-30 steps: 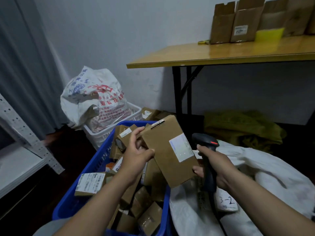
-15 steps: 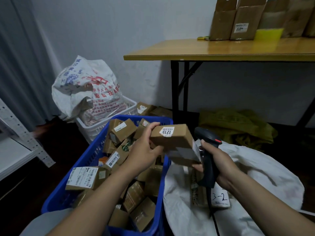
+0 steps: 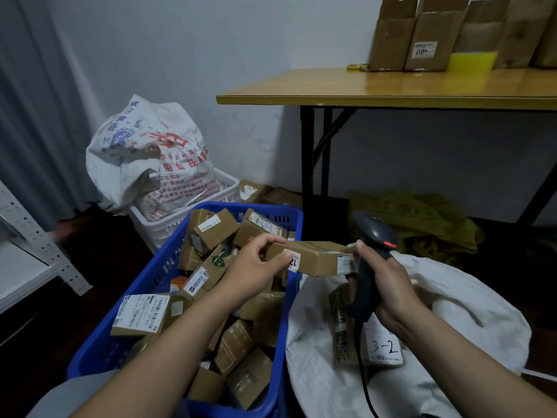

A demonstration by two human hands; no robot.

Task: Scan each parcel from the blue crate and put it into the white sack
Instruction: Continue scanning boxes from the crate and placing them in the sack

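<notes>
My left hand (image 3: 251, 267) grips one end of a flat brown cardboard parcel (image 3: 313, 257), held level over the gap between crate and sack. My right hand (image 3: 388, 285) holds a black barcode scanner (image 3: 372, 251) by its handle, and its thumb touches the parcel's right end. The blue crate (image 3: 144, 285) below my left arm holds several labelled cardboard parcels. The white sack (image 3: 470, 312) lies open at the lower right, with a parcel marked "3-2" (image 3: 382, 346) inside.
A white basket (image 3: 168, 227) with a printed white bag (image 3: 144, 158) stands behind the crate. A wooden table (image 3: 391, 89) with black legs carries open cartons (image 3: 422, 34). A green sack (image 3: 422, 218) lies under it. A metal shelf (image 3: 27, 254) stands at left.
The parcel has been turned from upright with its label facing me to lying flat, and has moved right toward the sack. My right thumb now touches its end. The view shifted down.
</notes>
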